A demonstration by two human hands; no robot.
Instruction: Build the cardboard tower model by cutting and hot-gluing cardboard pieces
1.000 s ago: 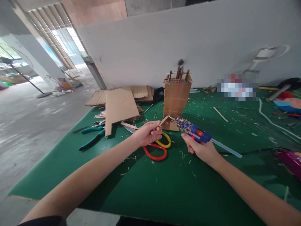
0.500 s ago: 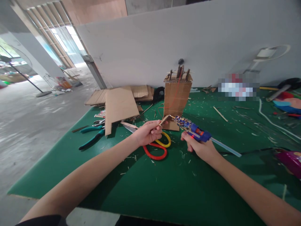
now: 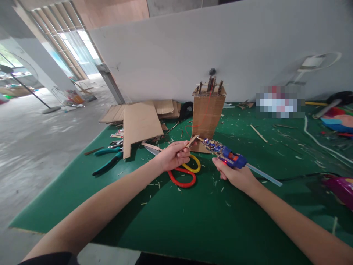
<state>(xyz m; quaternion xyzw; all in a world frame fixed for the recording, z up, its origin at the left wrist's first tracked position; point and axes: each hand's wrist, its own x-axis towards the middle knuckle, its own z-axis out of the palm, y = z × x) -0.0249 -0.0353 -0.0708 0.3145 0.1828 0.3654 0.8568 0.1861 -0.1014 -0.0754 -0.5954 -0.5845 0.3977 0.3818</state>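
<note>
My left hand (image 3: 175, 155) pinches a small strip of cardboard (image 3: 192, 140) between thumb and fingers, its free end pointing up to the right. Wrapped round the handle of a blue hot glue gun (image 3: 226, 152) is my right hand (image 3: 234, 173). The gun's nozzle meets or almost meets the strip's tip; a clear glue stick (image 3: 264, 174) juts from its back. Scissors (image 3: 184, 178) with one red and one yellow handle lie under my left hand. Just behind both hands stands a tall cardboard box (image 3: 207, 114), with dark upright pieces and a red string on top.
Flat cardboard sheets (image 3: 143, 123) lie at the back left, beside teal-handled pliers (image 3: 110, 160). A thin stick (image 3: 258, 133), scraps and a white cable (image 3: 322, 145) lie on the green table (image 3: 171, 224). A purple object (image 3: 340, 189) sits at the right edge. A wall (image 3: 165, 62) rises behind.
The glue gun has tilted slightly and its nozzle has shifted a little down and left along the strip's tip. My left hand and the strip are almost still.
</note>
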